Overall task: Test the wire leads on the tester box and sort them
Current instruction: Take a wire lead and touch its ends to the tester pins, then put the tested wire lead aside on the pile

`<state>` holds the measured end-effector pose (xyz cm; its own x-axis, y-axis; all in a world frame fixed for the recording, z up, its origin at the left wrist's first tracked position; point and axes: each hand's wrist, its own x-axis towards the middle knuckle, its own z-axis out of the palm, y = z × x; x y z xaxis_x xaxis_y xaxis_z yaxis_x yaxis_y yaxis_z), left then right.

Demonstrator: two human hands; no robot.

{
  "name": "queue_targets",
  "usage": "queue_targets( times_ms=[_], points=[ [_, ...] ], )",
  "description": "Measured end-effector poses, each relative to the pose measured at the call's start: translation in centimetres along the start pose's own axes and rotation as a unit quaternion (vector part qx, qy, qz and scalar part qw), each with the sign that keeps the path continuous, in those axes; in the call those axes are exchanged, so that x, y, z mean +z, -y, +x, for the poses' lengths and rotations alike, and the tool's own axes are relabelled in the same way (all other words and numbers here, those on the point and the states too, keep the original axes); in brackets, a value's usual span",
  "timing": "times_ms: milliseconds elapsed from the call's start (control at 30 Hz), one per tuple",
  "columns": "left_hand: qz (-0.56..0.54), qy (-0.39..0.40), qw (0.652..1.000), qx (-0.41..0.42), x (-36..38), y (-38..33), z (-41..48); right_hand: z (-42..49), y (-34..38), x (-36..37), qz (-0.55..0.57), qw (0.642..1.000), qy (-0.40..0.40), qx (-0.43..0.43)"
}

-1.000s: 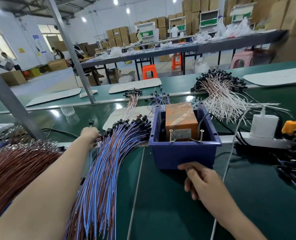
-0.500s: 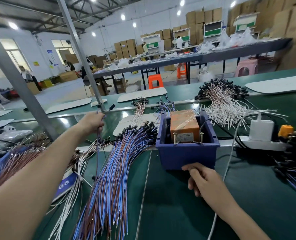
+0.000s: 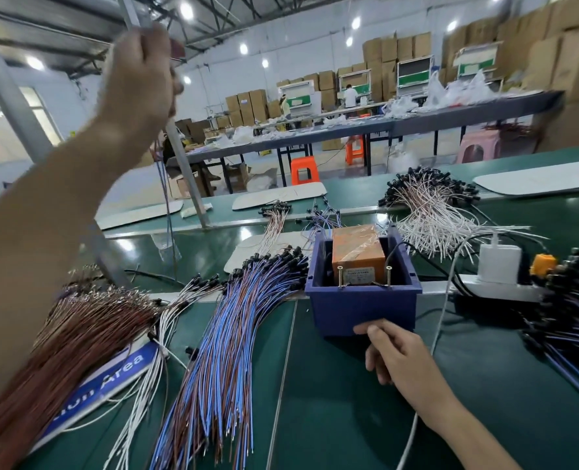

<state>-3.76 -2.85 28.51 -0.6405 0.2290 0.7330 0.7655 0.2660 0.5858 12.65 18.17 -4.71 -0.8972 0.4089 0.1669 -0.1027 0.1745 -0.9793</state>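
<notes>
One wire lead (image 3: 166, 201) held high over the tabletop (image 3: 349, 412).
Raised left hand (image 3: 142, 72) grips the dangling lead; right hand (image 3: 395, 356), loosely curled and empty, touches the blue bin (image 3: 362, 308) holding the orange tester box (image 3: 357, 247).

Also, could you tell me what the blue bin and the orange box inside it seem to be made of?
Blue bin: apparently moulded plastic, matte, with a thick uniform rim. Orange box: material unclear beneath glossy clear tape, which shows wrinkles and glare.
</notes>
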Motion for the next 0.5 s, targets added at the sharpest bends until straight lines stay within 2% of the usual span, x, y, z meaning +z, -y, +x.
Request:
queue_targets(
  times_ms=[67,133,200,300,367,433,500],
  points=[
    [0.029,0.022,0.998,0.058,0.8,-3.3,-1.2,-0.2,1.5,-0.2,0.037,0.999,-0.007,-0.029],
    [0.069,0.055,0.990,0.113,2.2,-6.0,-3.3,-0.3,4.1,-0.7,0.123,0.990,-0.028,-0.067],
    [0.087,0.119,0.975,0.169,4.1,-7.4,-6.3,-0.1,7.6,-1.6,0.255,0.962,-0.024,-0.099],
    [0.156,0.218,0.936,0.227,8.0,-7.3,-12.2,-0.3,12.5,-3.4,0.415,0.899,0.013,-0.139],
    [0.192,0.272,0.916,0.222,10.3,-6.3,-16.3,-0.9,14.6,-4.3,0.475,0.869,-0.008,-0.139],
    [0.206,0.323,0.904,0.191,12.2,-5.1,-20.0,-1.6,14.7,-4.8,0.477,0.871,-0.051,-0.105],
    [0.182,0.345,0.906,0.166,13.5,-3.9,-22.7,-2.5,13.7,-5.4,0.466,0.880,-0.069,-0.063]
  ],
)
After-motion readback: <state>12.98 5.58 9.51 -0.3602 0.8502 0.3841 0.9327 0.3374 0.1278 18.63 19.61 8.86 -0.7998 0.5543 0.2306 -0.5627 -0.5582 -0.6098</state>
